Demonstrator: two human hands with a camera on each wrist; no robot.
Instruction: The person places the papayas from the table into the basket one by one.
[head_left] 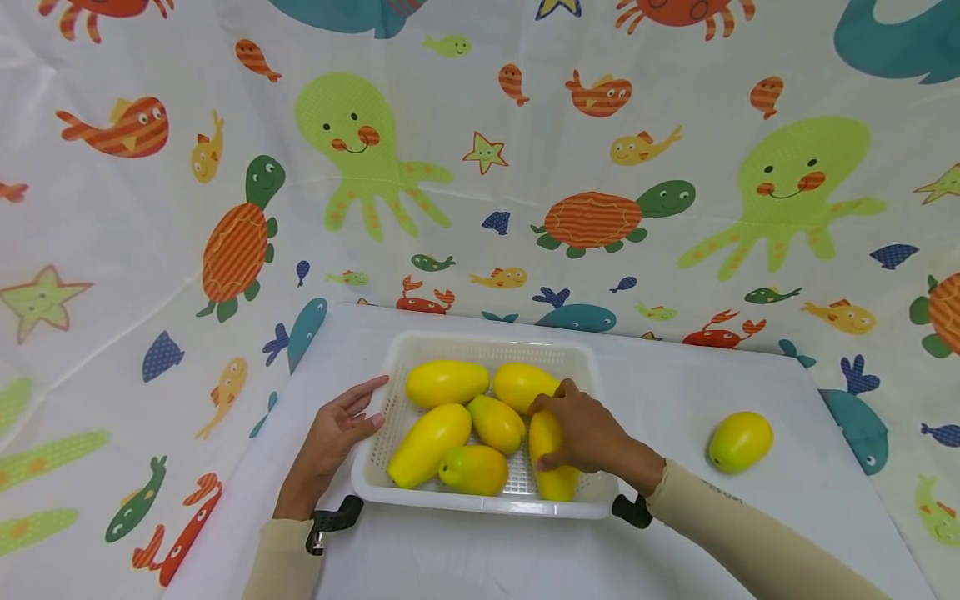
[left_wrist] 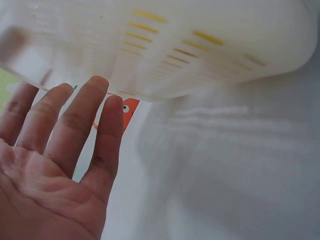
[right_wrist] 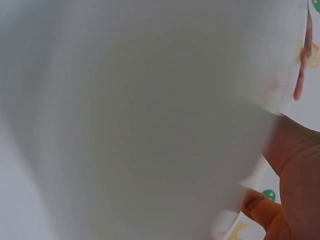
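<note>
A white slatted plastic basket [head_left: 480, 505] holds several yellow mangoes. My right hand [head_left: 588, 429] reaches over the basket's right side and grips an elongated mango [head_left: 557, 486], thumb on its near part and fingers farther up. Just beyond those fingers lies another mango [head_left: 521, 385]. At the basket's left rim is my left hand [head_left: 337, 429], fingers extended; in the left wrist view the hand [left_wrist: 65, 145] has spread fingers beside the basket wall [left_wrist: 240, 40]. The right wrist view is mostly blocked by the pale basket wall [right_wrist: 150, 125], with part of the right hand [right_wrist: 300, 185] at its edge.
One mango [head_left: 741, 442] with a greenish tip lies on the white-covered table [head_left: 660, 383], to the right of the basket. A curtain [head_left: 465, 208] printed with sea animals hangs behind and to the left. Black wrist mounts sit near the basket's front corners.
</note>
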